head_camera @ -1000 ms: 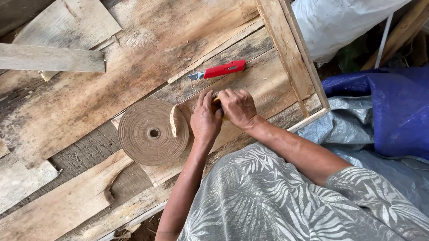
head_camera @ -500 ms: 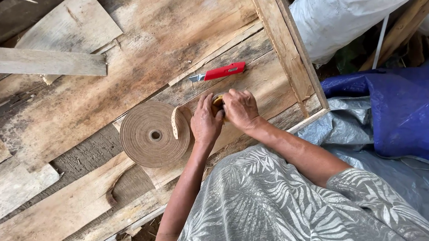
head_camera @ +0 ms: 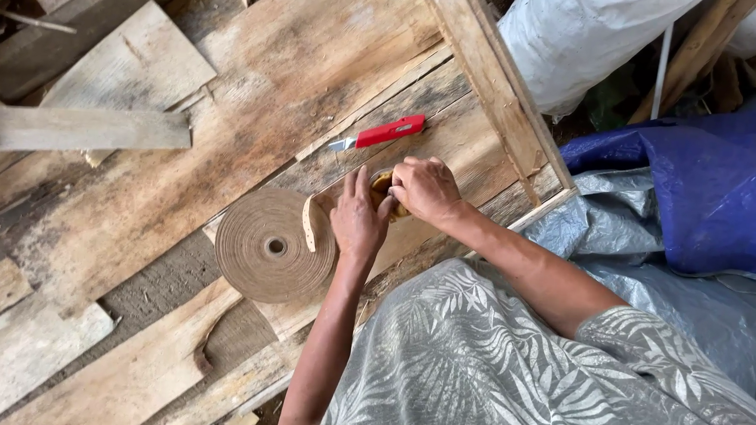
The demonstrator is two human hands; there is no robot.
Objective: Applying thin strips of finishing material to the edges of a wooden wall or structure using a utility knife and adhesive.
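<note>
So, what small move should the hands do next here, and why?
Probably the right hand should keep its pinch on the small yellowish piece while the left hand reaches for the loose strip end at the brown roll. Both hands meet on that piece, the strip end stands free just beside the left hand, and the red knife lies untouched.
</note>
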